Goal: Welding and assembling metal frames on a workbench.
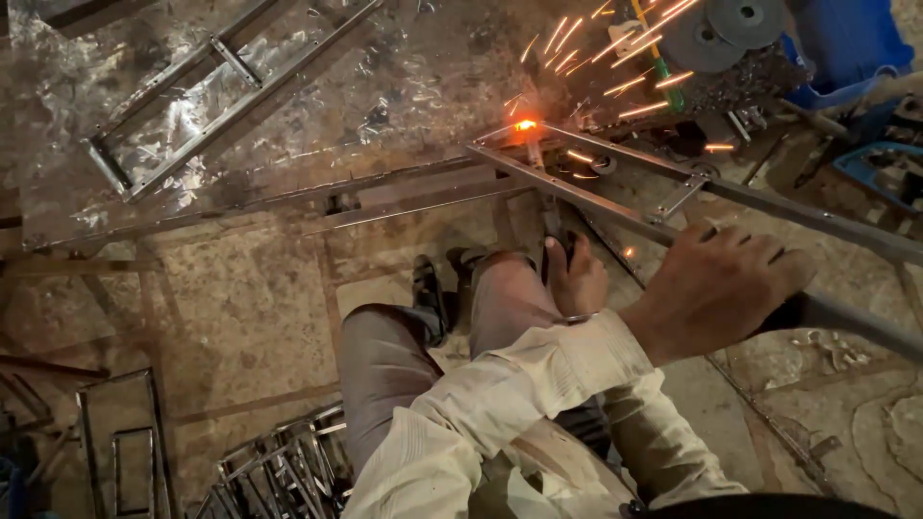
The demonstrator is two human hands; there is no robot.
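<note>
Bracing the steel frame (615, 213) on the floor, left hand (713, 290) curls its fingers over the near bar, likely steadying it, while right hand (575, 279) fists a rod tool (550, 216) reaching the sparking joint (525, 125) at the far corner.

Two hands are seen: left hand (716, 288) at approx. 4 o'clock, closed over a metal frame (615, 187); right hand (575, 279) near centre, gripping a welding rod holder (550, 216). One glowing weld point (525, 125) is counted at 12 o'clock. Two grey grinding discs (721, 29) are counted at 1 o'clock, w/ one blue container (851, 43) beside them. One ladder-shaped frame (221, 96) lies at 10 o'clock. One stack of small frames (279, 466) is seen at 7 o'clock; no. of pcs can't be told. Two knees are visible.
</note>
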